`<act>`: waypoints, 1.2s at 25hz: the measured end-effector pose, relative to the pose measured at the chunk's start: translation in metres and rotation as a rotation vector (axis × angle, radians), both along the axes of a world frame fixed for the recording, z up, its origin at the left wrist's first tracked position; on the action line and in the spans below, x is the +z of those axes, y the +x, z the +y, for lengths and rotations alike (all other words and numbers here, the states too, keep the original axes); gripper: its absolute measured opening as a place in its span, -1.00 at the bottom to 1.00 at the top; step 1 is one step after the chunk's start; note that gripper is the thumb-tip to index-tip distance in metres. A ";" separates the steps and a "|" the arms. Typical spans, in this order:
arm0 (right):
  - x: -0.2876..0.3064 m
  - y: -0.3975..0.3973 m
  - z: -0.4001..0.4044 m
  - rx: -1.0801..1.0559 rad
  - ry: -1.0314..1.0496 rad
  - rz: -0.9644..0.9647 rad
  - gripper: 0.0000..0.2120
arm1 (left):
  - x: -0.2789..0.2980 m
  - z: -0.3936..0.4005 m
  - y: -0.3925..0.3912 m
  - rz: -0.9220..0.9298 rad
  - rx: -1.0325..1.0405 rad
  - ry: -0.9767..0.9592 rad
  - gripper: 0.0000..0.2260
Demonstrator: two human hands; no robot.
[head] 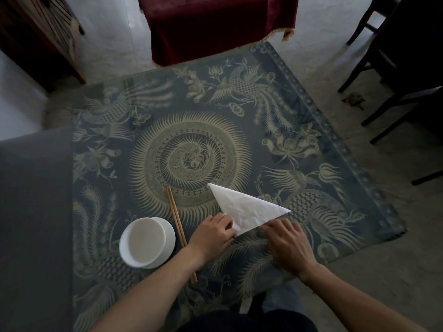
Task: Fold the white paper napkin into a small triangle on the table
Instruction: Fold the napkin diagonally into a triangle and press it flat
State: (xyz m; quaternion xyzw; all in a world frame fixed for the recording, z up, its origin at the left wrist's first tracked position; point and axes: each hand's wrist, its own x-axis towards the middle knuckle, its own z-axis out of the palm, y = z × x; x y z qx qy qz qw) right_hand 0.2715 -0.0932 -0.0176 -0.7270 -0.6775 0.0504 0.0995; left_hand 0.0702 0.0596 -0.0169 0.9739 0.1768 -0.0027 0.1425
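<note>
White napkin (244, 208) folded triangular, creased, flat.

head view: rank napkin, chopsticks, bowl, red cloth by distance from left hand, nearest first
From the left hand:
1. Napkin: touching its fingers, just to the right.
2. Chopsticks: just left of the hand, passing under the wrist.
3. Bowl: farther left, beyond the chopsticks.
4. Red cloth: far side, past the table's edge.
</note>
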 end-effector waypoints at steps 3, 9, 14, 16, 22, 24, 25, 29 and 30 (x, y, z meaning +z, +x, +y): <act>0.003 -0.022 0.026 0.072 0.007 -0.015 -0.63 | 0.002 0.001 0.000 0.028 -0.008 0.010 -0.83; -0.006 -0.041 0.063 -0.067 -0.111 0.037 -0.53 | 0.000 0.000 -0.007 0.049 0.009 -0.005 -0.82; -0.015 -0.032 0.063 -0.046 -0.206 0.024 -0.33 | -0.001 0.000 -0.007 0.049 0.006 -0.033 -0.80; -0.020 -0.030 0.062 -0.041 -0.259 0.020 -0.27 | -0.001 0.001 -0.007 0.057 0.001 -0.037 -0.80; -0.029 -0.028 0.060 -0.016 -0.341 -0.016 -0.26 | -0.001 0.002 -0.008 0.064 -0.009 -0.059 -0.78; -0.029 -0.027 0.061 -0.010 -0.347 -0.004 -0.27 | -0.002 0.002 -0.008 0.052 -0.014 -0.059 -0.78; -0.029 -0.026 0.061 -0.005 -0.355 -0.005 -0.27 | -0.002 0.003 -0.008 0.047 -0.018 -0.057 -0.78; -0.030 -0.025 0.062 0.009 -0.378 -0.005 -0.27 | -0.003 0.005 -0.007 0.056 -0.021 -0.077 -0.78; -0.030 -0.024 0.062 0.011 -0.378 -0.008 -0.27 | -0.003 0.007 -0.006 0.037 0.000 -0.101 -0.79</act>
